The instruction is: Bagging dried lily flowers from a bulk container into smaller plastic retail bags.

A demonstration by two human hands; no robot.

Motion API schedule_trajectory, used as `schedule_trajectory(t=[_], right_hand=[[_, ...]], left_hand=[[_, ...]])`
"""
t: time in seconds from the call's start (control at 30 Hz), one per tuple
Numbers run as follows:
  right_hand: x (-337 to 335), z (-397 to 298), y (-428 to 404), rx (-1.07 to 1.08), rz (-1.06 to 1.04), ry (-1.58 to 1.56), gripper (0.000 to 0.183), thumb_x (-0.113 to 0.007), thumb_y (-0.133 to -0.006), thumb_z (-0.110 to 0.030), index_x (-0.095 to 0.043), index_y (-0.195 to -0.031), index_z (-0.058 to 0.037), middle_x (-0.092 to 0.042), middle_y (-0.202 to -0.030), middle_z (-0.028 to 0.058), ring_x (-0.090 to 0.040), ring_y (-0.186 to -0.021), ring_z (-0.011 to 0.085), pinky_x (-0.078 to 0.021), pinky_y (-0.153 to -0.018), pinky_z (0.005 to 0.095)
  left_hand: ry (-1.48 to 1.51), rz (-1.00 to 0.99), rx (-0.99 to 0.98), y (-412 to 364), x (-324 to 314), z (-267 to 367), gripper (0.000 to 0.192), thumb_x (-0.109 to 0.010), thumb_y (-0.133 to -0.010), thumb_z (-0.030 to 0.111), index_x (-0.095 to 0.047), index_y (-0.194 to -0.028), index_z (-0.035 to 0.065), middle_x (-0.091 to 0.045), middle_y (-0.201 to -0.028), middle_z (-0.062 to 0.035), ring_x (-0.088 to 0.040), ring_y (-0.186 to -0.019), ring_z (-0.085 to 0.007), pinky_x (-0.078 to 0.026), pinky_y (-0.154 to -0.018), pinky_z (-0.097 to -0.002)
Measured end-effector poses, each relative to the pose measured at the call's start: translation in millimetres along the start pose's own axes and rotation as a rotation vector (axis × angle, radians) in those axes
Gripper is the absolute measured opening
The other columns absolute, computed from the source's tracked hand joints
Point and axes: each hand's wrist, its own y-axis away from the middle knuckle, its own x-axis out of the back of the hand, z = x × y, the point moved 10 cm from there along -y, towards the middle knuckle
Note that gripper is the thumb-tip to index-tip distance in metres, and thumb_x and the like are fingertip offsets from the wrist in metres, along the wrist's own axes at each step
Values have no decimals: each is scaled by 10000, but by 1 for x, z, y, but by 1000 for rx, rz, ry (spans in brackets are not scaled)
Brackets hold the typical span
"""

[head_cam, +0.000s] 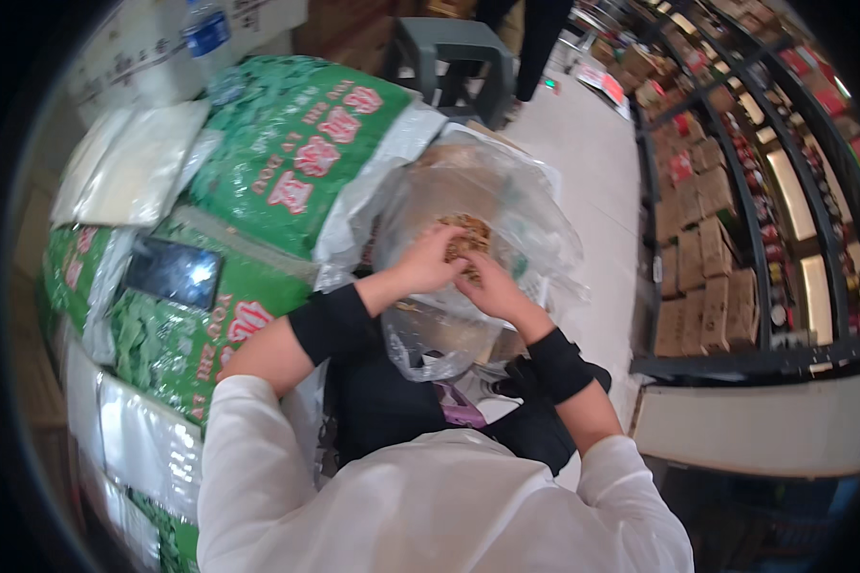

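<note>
My left hand (430, 259) reaches in from the left, its fingers bent over a small pile of brown and orange dried food pieces (475, 227). From the right comes my right hand (493, 288), its fingertips meeting the left ones at the near edge of the pile. Whether either hand grips any pieces is hidden by the fingers. The pile lies within a large clear plastic bag (537, 208), spread open over a brown surface that looks like cardboard. Its near end hangs toward my knees.
Green printed sacks (258, 143) line the left side, carrying a phone (173, 272) and flat clear plastic bags (143, 165). A water bottle (206, 43) stands behind. Ahead are a grey plastic stool (451, 43) and a person's dark-clad legs (541, 43). Shelves with cardboard boxes (709, 286) stand right.
</note>
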Motion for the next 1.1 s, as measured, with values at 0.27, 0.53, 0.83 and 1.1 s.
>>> schedule_trajectory(t=[0.27, 0.53, 0.83, 1.1], right_hand=[[9, 58, 51, -610, -13, 374, 674, -685, -780, -353, -428, -1324, -48, -523, -1228, 278, -501, -1146, 421, -418, -965, 457], [33, 45, 48, -224, 353, 53, 200, -700, -727, -217, -644, -750, -26, -623, -1077, 233, -557, -1082, 384, -423, -934, 425], [13, 31, 47, -238, 317, -315, 314, -642, -858, -292, -615, -952, 6, -638, -931, 186, -598, -913, 339, -454, -857, 390], [6, 13, 37, -127, 326, -250, 395, -649, -840, -301, -575, -1099, -12, -598, -1099, 184, -552, -1055, 334, -426, -913, 393]], left_hand=[[67, -82, 23, 11, -8, 10, 455, -674, -768, 251, -568, -1146, 21, -555, -1139, -207, -506, -1110, -356, -421, -941, -409], [-64, -452, -127, 50, -11, 141, 367, -671, -807, 289, -611, -1069, 40, -614, -996, -171, -587, -968, -341, -450, -870, -406], [-423, 184, 212, 182, 148, 188, 219, -665, -810, 148, -643, -1002, 45, -632, -940, -138, -607, -888, -323, -492, -750, -384], [-1016, 333, 984, 377, 246, 135, 476, -785, -659, 212, -574, -1060, 64, -618, -955, -157, -613, -883, -335, -495, -749, -413]])
